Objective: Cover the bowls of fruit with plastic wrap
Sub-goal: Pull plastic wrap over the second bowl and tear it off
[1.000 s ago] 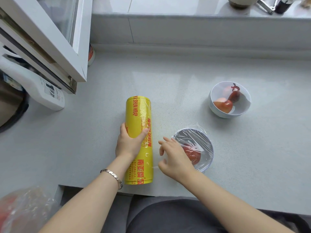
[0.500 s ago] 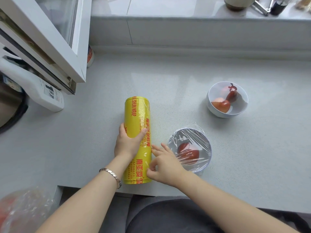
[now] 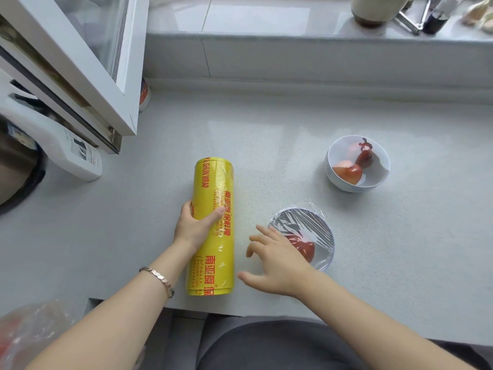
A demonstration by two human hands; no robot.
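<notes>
A yellow roll of plastic wrap [image 3: 213,198] lies lengthwise on the grey counter. My left hand [image 3: 193,227] grips its middle from the left. My right hand [image 3: 277,263] hovers with spread fingers between the roll and the near bowl [image 3: 314,231], holding nothing. That near bowl has plastic film stretched over it, with red fruit showing through. Farther back on the right stands a white bowl [image 3: 357,162] with red and orange fruit inside and no film that I can make out.
An open white window frame [image 3: 80,65] overhangs the counter's left side, with a white spray bottle [image 3: 66,148] under it. A raised ledge [image 3: 293,49] with jars runs along the back. A plastic bag [image 3: 29,332] sits at bottom left.
My right hand went left to the roll's side, then drew back right and spread its fingers. My left hand and the roll stayed in place.
</notes>
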